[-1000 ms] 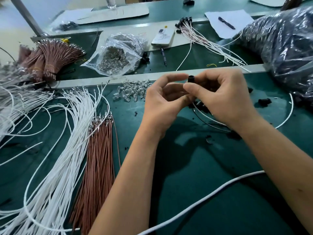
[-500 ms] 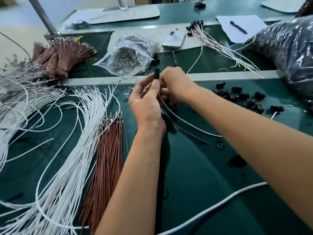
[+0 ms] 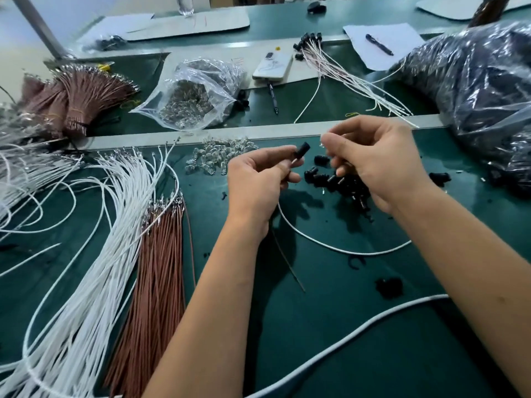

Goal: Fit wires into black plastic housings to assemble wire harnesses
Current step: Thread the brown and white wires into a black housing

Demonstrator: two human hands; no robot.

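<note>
1. While both hands are raised over the green counter (image 3: 330, 326), the left hand (image 3: 258, 182) pinches a black housing (image 3: 301, 149) at thumb and fingertip.
2. Housing is tilted, long axis running lower-left to upper-right, open end pointing up and away toward the right hand.
3. White wire (image 3: 330, 247) leaves the housing's lower end, passes under the left hand and curves right across the counter; a brown wire (image 3: 287, 262) trails from under the same hand toward the near edge.
4. Right hand (image 3: 379, 165) has its fingers curled with thumb and forefinger brought together; something tiny may be in the pinch, cannot tell.
5. Hands are apart, a small gap between them.
6. Pile of loose black housings (image 3: 336, 179) lies on the counter under the right hand.
7. Heap of small clear parts (image 3: 215, 156) sits just left of the left hand.
8. White wire bundle (image 3: 94, 254) and brown wire bundle (image 3: 158, 268) lie side by side at left, long axes running near to far.
9. Clear bag (image 3: 198, 93), phone (image 3: 273, 67) and a big dark plastic bag (image 3: 474, 87) sit farther back.
</note>
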